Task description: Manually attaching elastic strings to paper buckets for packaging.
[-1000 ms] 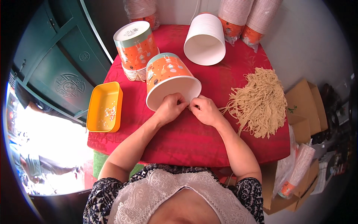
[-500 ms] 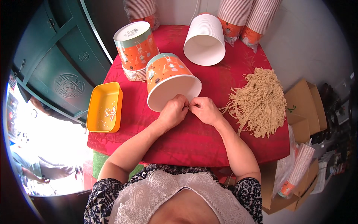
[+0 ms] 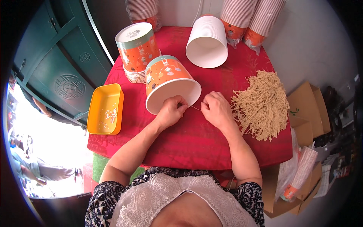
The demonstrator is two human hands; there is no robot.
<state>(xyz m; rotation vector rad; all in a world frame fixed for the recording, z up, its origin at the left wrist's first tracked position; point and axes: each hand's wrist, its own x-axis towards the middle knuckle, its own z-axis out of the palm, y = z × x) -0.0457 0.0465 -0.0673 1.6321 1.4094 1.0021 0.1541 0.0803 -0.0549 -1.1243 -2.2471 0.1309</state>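
Your left hand (image 3: 171, 112) and right hand (image 3: 215, 110) pinch a thin string (image 3: 195, 108) at the tipped paper bucket's (image 3: 170, 83) rim — tug sideways and the bucket may roll, or the string slip free.

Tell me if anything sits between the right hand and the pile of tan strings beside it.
Nothing visible does. The right hand rests on the red tablecloth, and only bare cloth lies between it and the pile of tan strings on its right. The paper bucket lies on the other side, by the left hand.
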